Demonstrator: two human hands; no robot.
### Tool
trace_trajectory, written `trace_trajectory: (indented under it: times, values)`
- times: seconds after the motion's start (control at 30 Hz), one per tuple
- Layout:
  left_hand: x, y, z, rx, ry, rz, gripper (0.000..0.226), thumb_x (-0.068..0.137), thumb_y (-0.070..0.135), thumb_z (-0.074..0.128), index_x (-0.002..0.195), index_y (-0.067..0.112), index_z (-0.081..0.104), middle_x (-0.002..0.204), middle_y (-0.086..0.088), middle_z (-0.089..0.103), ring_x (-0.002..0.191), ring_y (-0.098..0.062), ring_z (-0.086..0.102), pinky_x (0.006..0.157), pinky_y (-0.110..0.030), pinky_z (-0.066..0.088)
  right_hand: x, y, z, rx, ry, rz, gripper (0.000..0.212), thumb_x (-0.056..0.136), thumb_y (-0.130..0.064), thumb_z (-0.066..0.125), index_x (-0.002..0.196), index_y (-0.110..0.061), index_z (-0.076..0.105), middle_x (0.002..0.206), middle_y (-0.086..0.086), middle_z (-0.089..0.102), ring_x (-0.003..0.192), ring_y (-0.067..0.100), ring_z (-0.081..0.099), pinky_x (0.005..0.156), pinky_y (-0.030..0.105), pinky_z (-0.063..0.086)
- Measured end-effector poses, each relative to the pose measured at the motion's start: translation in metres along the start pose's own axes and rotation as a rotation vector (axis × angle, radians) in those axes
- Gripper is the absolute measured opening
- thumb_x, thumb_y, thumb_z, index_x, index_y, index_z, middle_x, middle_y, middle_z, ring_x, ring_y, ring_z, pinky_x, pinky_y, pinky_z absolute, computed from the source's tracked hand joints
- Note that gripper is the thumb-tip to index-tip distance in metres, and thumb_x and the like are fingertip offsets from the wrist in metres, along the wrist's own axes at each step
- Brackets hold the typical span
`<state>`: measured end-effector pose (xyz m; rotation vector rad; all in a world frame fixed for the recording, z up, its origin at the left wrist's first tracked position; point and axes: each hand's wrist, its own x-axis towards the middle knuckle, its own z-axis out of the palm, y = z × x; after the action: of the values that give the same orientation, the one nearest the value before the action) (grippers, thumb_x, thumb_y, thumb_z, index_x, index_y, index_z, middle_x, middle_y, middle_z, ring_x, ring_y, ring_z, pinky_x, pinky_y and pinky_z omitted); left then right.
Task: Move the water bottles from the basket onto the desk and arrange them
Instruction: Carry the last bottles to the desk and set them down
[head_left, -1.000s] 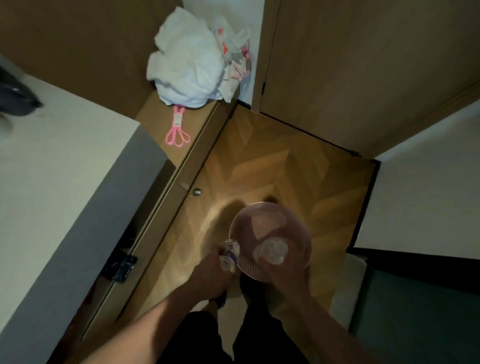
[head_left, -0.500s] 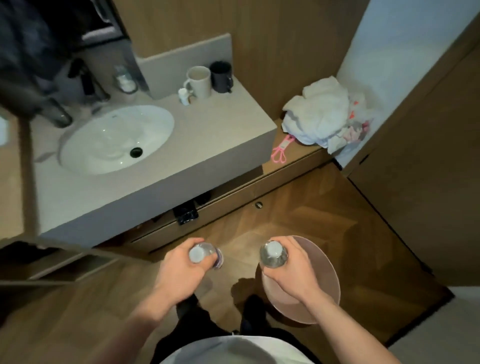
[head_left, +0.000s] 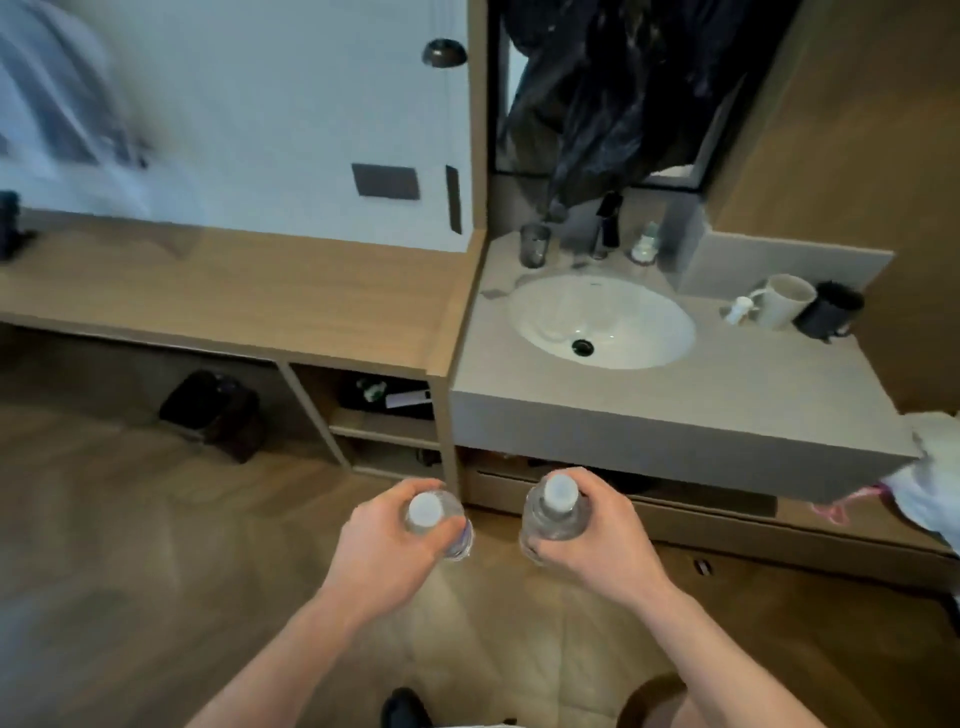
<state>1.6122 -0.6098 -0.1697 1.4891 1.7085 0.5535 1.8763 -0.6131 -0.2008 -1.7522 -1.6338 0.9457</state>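
Far left: wooden counter (head_left: 223, 291) runs along the wall, blurred at its left end; a dark bin (head_left: 210, 413) sits on the floor beneath it; open shelves (head_left: 384, 415) to the bin's right hold a few small items I cannot make out.

Near centre: my left hand (head_left: 387, 545) curls round a clear water bottle (head_left: 434, 522), upright, white cap toward me; held above the wood floor, well short of the wooden counter.

Just right of it: my right hand (head_left: 597, 540) curls round a second water bottle (head_left: 556, 512), also upright, white cap up; the two bottles are near each other but apart.

Far right: grey vanity top (head_left: 675, 400) with a white sink (head_left: 602, 322); a glass tumbler (head_left: 534, 245) and a tap (head_left: 605, 223) behind the basin; a white mug (head_left: 784, 301) just beside a black mug (head_left: 828, 312) at the right end; white cloth (head_left: 935, 478) at the frame's right edge.
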Motion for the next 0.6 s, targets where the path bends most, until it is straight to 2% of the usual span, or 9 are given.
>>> trace_trajectory:
  times: [0.1, 0.23, 0.33, 0.4, 0.47, 0.6]
  values:
    - [0.001, -0.033, -0.063, -0.045, 0.094, -0.029, 0.044, 0.082, 0.051, 0.079, 0.123, 0.040, 0.067, 0.097, 0.013, 0.075, 0.085, -0.001, 0.071, 0.064, -0.012, 0.052, 0.023, -0.054, 0.049, 0.015, -0.053, -0.074, 0.053, 0.063, -0.025, 0.095, 0.104, -0.041, 0.065, 0.106, -0.025, 0.070, 0.101, 0.000, 0.067, 0.084, 0.026, 0.055]
    - [0.001, -0.074, -0.136, -0.054, 0.207, -0.072, 0.040, 0.081, 0.052, 0.080, 0.117, 0.040, 0.068, 0.092, 0.013, 0.074, 0.081, 0.004, 0.069, 0.057, -0.006, 0.047, 0.047, -0.120, 0.108, 0.007, -0.135, -0.145, 0.056, 0.061, -0.026, 0.095, 0.105, -0.042, 0.064, 0.104, -0.023, 0.071, 0.098, 0.001, 0.067, 0.082, 0.029, 0.057]
    - [0.002, -0.101, -0.183, -0.078, 0.303, -0.113, 0.037, 0.079, 0.055, 0.079, 0.112, 0.043, 0.069, 0.094, 0.018, 0.073, 0.086, 0.000, 0.070, 0.064, -0.010, 0.048, 0.065, -0.168, 0.144, 0.017, -0.220, -0.190, 0.058, 0.063, -0.028, 0.094, 0.110, -0.042, 0.063, 0.105, -0.020, 0.072, 0.098, 0.002, 0.068, 0.084, 0.033, 0.059]
    - [0.005, -0.117, -0.212, -0.105, 0.368, -0.139, 0.037, 0.079, 0.056, 0.079, 0.112, 0.042, 0.070, 0.094, 0.021, 0.073, 0.087, 0.000, 0.069, 0.069, -0.017, 0.051, 0.078, -0.198, 0.164, 0.022, -0.273, -0.230, 0.060, 0.065, -0.030, 0.095, 0.113, -0.043, 0.062, 0.107, -0.020, 0.071, 0.100, 0.001, 0.068, 0.086, 0.031, 0.059]
    - [0.009, -0.131, -0.238, -0.131, 0.416, -0.161, 0.034, 0.080, 0.054, 0.079, 0.110, 0.041, 0.070, 0.091, 0.020, 0.074, 0.085, 0.000, 0.069, 0.070, -0.020, 0.053, 0.093, -0.227, 0.183, 0.029, -0.314, -0.257, 0.060, 0.067, -0.029, 0.096, 0.113, -0.045, 0.062, 0.108, -0.022, 0.071, 0.101, -0.001, 0.068, 0.086, 0.030, 0.059]
    - [0.023, -0.158, -0.282, -0.170, 0.483, -0.196, 0.023, 0.081, 0.053, 0.079, 0.100, 0.043, 0.070, 0.086, 0.023, 0.074, 0.082, 0.000, 0.071, 0.073, -0.029, 0.061, 0.127, -0.267, 0.224, 0.012, -0.385, -0.307, 0.063, 0.067, -0.027, 0.096, 0.115, -0.048, 0.060, 0.108, -0.027, 0.069, 0.100, 0.000, 0.069, 0.087, 0.037, 0.062]
